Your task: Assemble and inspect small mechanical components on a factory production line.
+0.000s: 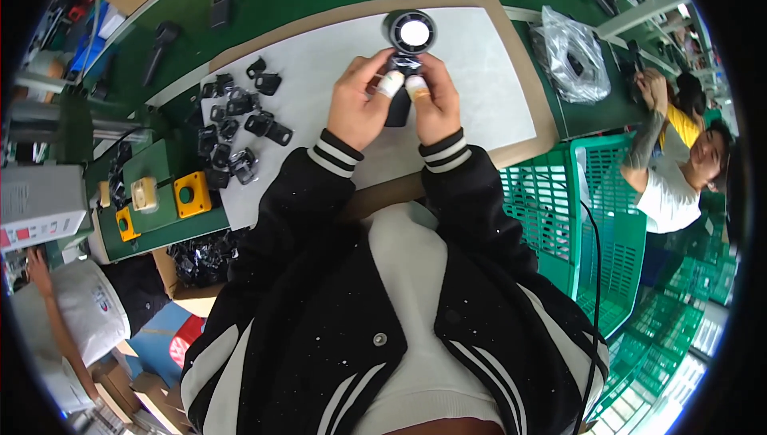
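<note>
Over the white sheet [487, 75] I hold a dark handheld fan [415, 34] with both hands, its round head with a white centre pointing away from me. My left hand [355, 107] is closed around the neck from the left, and my right hand [439, 106] grips it from the right. Both thumbs, wrapped in whitish covers, press on a glossy black piece [406, 63] just below the head. The dark handle [397, 111] shows beneath my hands. Left of them, several small black plastic parts [241, 102] lie loosely scattered on the sheet.
Several similar dark fans, one a handle-type fan [221, 2], stand or lie on the green surface beyond. A clear plastic bag [571, 59] lies at right, above green crates [611, 195]. A yellow button box [192, 194] sits at left. Co-workers are on both sides.
</note>
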{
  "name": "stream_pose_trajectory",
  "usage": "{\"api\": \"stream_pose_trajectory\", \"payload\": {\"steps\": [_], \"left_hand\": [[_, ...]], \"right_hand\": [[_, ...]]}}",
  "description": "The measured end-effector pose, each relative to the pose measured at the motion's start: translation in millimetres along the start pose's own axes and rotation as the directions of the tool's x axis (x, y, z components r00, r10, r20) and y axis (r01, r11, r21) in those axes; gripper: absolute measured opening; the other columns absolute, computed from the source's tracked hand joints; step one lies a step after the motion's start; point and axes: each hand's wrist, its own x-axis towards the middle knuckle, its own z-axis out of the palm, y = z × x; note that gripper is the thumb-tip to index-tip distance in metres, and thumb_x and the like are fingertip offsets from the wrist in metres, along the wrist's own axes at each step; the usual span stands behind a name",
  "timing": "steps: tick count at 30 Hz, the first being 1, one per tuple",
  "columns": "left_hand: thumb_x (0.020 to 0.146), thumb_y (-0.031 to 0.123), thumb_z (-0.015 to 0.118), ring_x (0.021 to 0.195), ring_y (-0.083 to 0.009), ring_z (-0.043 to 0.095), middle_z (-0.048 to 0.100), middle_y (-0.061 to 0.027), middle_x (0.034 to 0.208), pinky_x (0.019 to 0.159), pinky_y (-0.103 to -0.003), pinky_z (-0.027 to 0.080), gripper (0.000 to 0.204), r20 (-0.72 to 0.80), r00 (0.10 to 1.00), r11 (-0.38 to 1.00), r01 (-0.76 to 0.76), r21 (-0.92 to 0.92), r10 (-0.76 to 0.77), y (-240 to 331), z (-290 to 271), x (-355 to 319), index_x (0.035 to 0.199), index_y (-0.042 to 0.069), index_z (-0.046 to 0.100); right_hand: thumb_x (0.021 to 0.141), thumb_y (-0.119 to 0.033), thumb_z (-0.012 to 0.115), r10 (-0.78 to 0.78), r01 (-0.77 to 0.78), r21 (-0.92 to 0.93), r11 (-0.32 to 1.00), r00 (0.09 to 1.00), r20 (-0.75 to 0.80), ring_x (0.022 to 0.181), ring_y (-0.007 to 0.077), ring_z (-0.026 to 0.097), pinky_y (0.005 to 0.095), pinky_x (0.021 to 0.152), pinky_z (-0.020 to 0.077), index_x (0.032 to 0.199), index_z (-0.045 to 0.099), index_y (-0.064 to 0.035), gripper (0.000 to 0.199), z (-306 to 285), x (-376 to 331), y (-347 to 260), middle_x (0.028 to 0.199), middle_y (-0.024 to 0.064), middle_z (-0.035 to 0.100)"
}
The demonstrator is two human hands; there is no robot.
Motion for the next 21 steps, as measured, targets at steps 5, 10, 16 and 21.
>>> {"api": "stream_pose_trajectory", "payload": {"steps": [5, 10, 16, 21], "left_hand": [[0.082, -0.008, 0.053, 0.087, -0.014, 0.054, 0.055, -0.0065, 0.105, 0.073, -0.021, 0.045, 0.049, 0.067, 0.995, 0.964, 0.089, -0.249, -0.075, 9, 0, -5, 0.13, 0.003, 0.049], [0.083, -0.007, 0.054, 0.09, -0.0148, 0.055, 0.056, -0.0072, 0.108, 0.075, -0.021, 0.045, 0.05, 0.03, 0.992, 0.96, 0.13, -0.249, -0.127, 6, -8, -5, 0.132, 0.003, 0.047], [0.081, -0.005, 0.056, 0.086, -0.0167, 0.056, 0.055, -0.0084, 0.106, 0.073, -0.024, 0.047, 0.046, 0.006, 0.994, 0.96, 0.111, -0.256, -0.114, 4, -11, -3, 0.126, 0.003, 0.051], [0.081, -0.005, 0.058, 0.09, -0.016, 0.055, 0.057, -0.0077, 0.108, 0.078, -0.026, 0.046, 0.042, 0.031, 0.988, 0.948, 0.156, -0.277, -0.154, 7, -16, 3, 0.122, 0.002, 0.053]], "right_hand": [[0.077, 0.015, 0.036, 0.039, -0.04, 0.142, 0.989, 0.999, 0.007, 0.096, 0.0196, 0.053, 0.0278, 0.088, 0.0423, 0.126, 0.046, -0.0018, 0.052, -2, 3, -6, 0.111, 0.0139, 0.057], [0.077, 0.015, 0.037, 0.013, -0.016, 0.094, 0.995, 0.999, 0.036, 0.093, 0.0184, 0.052, 0.0271, 0.086, 0.0422, 0.126, 0.046, -0.0022, 0.052, 11, 8, -13, 0.109, 0.0126, 0.056], [0.078, 0.014, 0.037, -0.029, 0.027, 0.076, 0.997, 0.999, 0.031, 0.091, 0.0172, 0.052, 0.0262, 0.084, 0.0417, 0.126, 0.046, -0.0024, 0.051, 15, 9, -14, 0.108, 0.0115, 0.055], [0.079, 0.013, 0.038, -0.006, 0.0, 0.097, 0.995, 0.998, 0.066, 0.092, 0.0172, 0.052, 0.0263, 0.086, 0.0408, 0.126, 0.046, -0.0024, 0.05, 12, 11, -5, 0.109, 0.0115, 0.056]]}}
